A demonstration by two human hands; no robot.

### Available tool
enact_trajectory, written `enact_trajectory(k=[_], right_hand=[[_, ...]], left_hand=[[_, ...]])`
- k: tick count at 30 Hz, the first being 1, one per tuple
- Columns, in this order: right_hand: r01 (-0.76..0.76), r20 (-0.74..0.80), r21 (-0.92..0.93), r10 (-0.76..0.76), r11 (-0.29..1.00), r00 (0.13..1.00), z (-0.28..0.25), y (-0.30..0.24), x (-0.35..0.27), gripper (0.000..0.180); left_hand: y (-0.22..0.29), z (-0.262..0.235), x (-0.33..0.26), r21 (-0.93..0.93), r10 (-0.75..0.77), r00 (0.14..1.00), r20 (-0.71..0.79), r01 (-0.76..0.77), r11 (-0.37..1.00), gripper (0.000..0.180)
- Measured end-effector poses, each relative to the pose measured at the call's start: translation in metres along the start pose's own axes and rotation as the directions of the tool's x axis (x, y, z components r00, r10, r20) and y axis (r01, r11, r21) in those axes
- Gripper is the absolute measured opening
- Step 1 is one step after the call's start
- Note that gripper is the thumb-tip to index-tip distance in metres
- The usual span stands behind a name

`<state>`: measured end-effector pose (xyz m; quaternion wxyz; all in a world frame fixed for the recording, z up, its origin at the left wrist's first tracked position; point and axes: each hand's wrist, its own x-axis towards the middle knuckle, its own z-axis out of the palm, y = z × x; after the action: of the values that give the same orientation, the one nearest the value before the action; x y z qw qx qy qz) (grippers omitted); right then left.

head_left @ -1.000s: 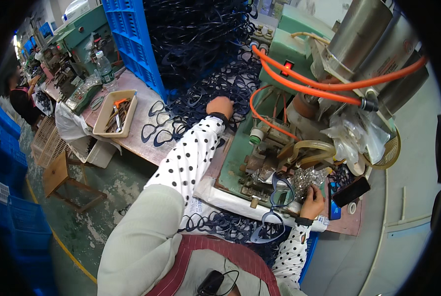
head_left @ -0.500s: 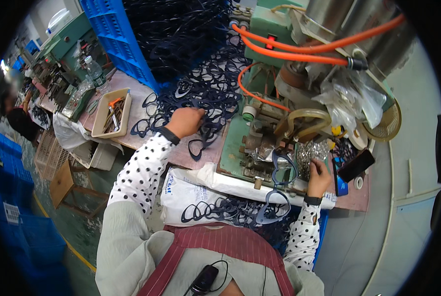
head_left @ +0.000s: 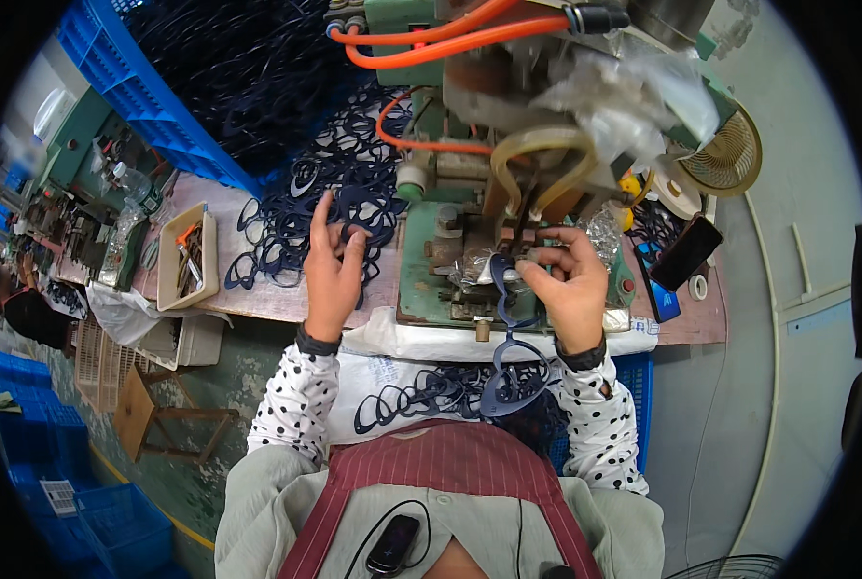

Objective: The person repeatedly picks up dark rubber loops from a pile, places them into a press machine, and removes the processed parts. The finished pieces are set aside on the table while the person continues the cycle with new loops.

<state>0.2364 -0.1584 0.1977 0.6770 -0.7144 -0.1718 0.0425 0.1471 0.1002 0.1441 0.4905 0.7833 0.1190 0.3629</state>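
Observation:
My left hand (head_left: 333, 285) is over the near part of a spread of dark blue flat loop-shaped pieces (head_left: 301, 217). Its index finger points up and the thumb stands apart; one dark loop shows beside the thumb. My right hand (head_left: 574, 289) is at the working point of a green bench press (head_left: 421, 275), thumb and fingertips pinched together. What they pinch is too small to make out. Right by those fingertips, the upper end of a linked dark blue strip with loops (head_left: 515, 381) sits in the press. The strip hangs down over the bench's front edge.
A blue crate (head_left: 175, 92) heaped with dark strips stands at back left. A beige tray (head_left: 185, 261) of tools lies left. Orange hoses (head_left: 450, 39) cross above the press. Phones (head_left: 692, 253) lie right. More loops (head_left: 421, 396) rest on a white sack near my lap.
My left hand has drawn back from the loops, and its fingers have spread. My right hand has moved left from beside the shiny small parts to the press. The whole view has shifted.

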Motion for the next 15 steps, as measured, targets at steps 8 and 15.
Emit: enact_trajectory(k=[8, 15], right_hand=[[0.026, -0.069, 0.204, -0.012, 0.979, 0.998, 0.022, 0.006, 0.004, 0.051], [0.145, -0.137, -0.196, -0.174, 0.97, 0.975, -0.028, 0.022, 0.016, 0.052]], left_hand=[[0.051, 0.022, -0.024, 0.027, 0.705, 0.686, 0.178, -0.72, 0.694, 0.042], [0.076, 0.065, -0.032, -0.305, 0.837, 0.371, 0.403, -0.807, 0.505, 0.035]])
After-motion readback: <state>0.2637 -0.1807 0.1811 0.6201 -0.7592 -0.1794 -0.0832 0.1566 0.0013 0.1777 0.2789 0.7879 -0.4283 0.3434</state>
